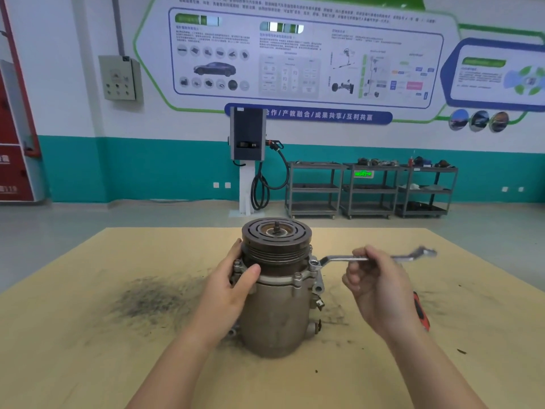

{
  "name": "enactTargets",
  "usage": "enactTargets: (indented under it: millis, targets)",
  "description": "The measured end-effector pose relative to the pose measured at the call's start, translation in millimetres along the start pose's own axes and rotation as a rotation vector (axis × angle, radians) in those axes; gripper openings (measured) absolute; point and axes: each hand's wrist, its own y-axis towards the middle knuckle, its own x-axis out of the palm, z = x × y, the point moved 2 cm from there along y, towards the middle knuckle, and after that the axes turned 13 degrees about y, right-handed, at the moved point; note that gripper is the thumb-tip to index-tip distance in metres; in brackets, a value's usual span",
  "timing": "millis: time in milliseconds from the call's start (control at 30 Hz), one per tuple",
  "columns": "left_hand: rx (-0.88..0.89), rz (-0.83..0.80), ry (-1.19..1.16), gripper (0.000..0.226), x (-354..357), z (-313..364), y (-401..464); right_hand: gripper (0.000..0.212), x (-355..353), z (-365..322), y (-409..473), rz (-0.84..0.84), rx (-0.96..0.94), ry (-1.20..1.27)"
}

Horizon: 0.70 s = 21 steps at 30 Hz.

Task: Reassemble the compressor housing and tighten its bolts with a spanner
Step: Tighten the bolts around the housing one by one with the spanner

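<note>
Fingers grip spanner beside compressor; orange tool behind wrist.

Grey cast-metal compressor housing upright at table centre, dark grooved pulley on top; chrome ring spanner seated on flange bolt, handle toward 3 o'clock.

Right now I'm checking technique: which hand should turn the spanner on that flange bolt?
Right. The right hand already holds the spanner, whose ring end sits on the bolt. The left hand steadies the compressor.
</note>
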Motion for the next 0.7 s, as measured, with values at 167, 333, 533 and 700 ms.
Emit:
enactTargets:
  millis: [167, 333, 533, 700]
  targets:
    - [-0.032, 0.177, -0.054, 0.067, 10.1, 5.2, -14.6, 0.031, 13.0, -14.3, 6.7, 0.016, 0.053, -0.202]
    - [0.029, 0.445, -0.297, 0.012, 26.5, 6.4, -26.7, 0.031, -4.1, 5.3, -26.5, -0.003, -0.243, -0.130]
    - [0.026, 0.458, -0.439, 0.010, 25.0, 7.8, -24.9, 0.009, 0.2, 35.7, -72.2, -0.192, -0.698, -0.649]
    - [0.017, 0.443, -0.460, 0.018, 23.0, 9.0, -24.2, 0.027, 19.2, 59.1, -75.8, -0.507, -1.047, -1.083]
